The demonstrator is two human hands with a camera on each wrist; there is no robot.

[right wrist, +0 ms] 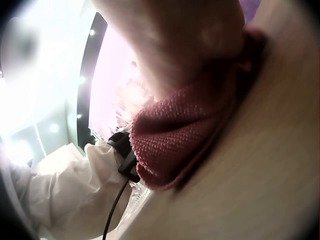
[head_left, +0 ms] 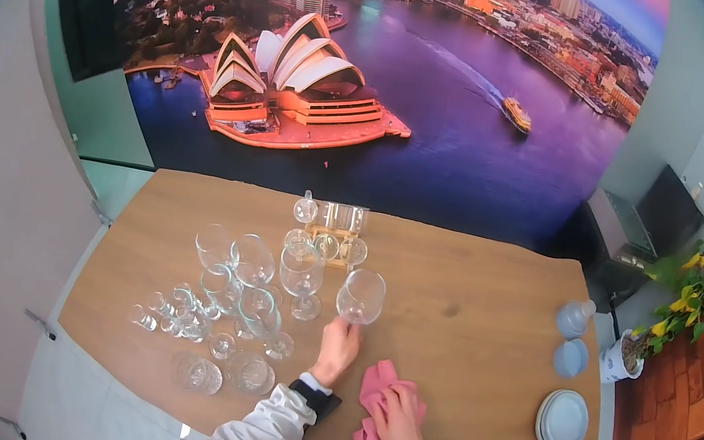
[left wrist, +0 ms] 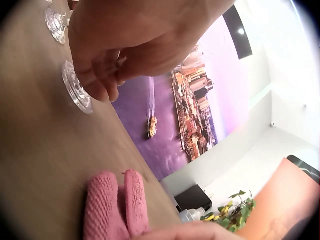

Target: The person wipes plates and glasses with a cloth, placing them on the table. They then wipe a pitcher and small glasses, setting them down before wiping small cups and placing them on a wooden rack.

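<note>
My left hand [head_left: 338,351] pinches a clear wine glass [head_left: 361,292] low on its stem, with the bowl upright above the fingers. In the left wrist view, the round glass foot [left wrist: 77,88] shows just below the fingertips, right at the tabletop. To the right, my right hand [head_left: 400,426] holds a crumpled pink cloth [head_left: 377,388] against the table. The cloth [right wrist: 175,135] bulges out in folds beneath that hand in the right wrist view, hiding the fingertips. Another large stemmed glass [head_left: 301,272] stands just left of the held one.
Several stemmed glasses [head_left: 253,262], small glasses [head_left: 174,314] and tumblers [head_left: 251,374] crowd the table's left side. Behind them, glass mugs [head_left: 306,209] stand by a wooden rack [head_left: 328,257]. Stacked plates [head_left: 563,421] and blue-tinted bowls [head_left: 570,357] line the right edge.
</note>
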